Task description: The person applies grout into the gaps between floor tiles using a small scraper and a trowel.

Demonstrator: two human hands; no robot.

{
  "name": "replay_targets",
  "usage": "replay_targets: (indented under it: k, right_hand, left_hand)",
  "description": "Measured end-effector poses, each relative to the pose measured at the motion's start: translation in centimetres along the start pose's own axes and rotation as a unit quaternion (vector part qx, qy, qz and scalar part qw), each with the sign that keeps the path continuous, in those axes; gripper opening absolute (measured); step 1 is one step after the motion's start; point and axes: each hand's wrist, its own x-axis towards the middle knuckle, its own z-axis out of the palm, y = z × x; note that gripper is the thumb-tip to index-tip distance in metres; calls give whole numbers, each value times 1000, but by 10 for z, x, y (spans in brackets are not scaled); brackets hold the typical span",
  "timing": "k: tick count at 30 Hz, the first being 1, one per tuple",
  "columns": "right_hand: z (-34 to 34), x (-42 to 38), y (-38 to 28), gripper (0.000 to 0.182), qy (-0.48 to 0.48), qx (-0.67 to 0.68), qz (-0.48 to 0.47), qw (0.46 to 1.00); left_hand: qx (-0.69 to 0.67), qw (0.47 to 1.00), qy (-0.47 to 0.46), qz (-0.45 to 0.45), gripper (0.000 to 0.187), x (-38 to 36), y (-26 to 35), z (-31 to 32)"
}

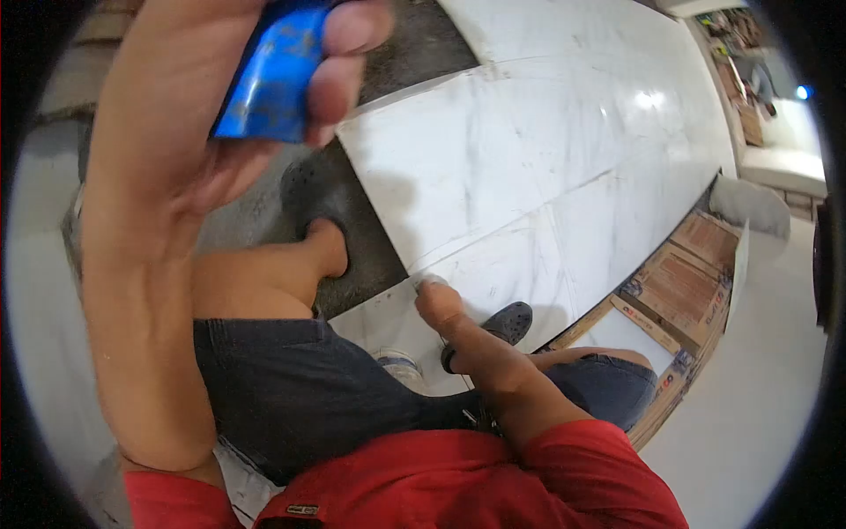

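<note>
Raised close to the camera at the upper left, my left hand (344, 70) has its fingers wrapped round a blue object (278, 75), shiny and speckled with dirt. The top of that object is cut off by the frame. Lower down, near the middle, my right hand (438, 302) is closed at the edge of the white marbled tiles (520, 176). A small pale thing (427, 280) shows at its fingers, too small to name. A roll or can-like item (401, 366) stands between my legs, partly hidden by my shorts.
Dark rough floor (374, 220) borders the tiles on the left, under one dark clog. The other clog (508, 324) rests on the tiles. Cardboard tile boxes (674, 291) line the right side by a pale wall (749, 379). Assorted items lie at the far upper right.
</note>
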Motion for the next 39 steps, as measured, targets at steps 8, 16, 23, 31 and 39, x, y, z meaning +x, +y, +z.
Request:
replay_targets:
  k: [8,16,23,31,39]
  right_hand:
    - [-177,-18,46,22,86,16,-19,996]
    - [-306,-103,181,30,311,103,183,927]
    - [-191,-31,221,28,229,69,218,946]
    - [-121,48,176,24,234,138,257,927]
    - [-65,23,56,19,63,149,63,985]
  left_hand:
    - [-50,996,42,-62,20,19,-5,23]
    - [-42,992,81,-86,27,22,-10,34]
    - [-121,982,116,-88,24,25,-7,38]
    - [-67,995,73,-31,32,28,0,16]
    - [-46,996,66,-28,39,43,-4,21]
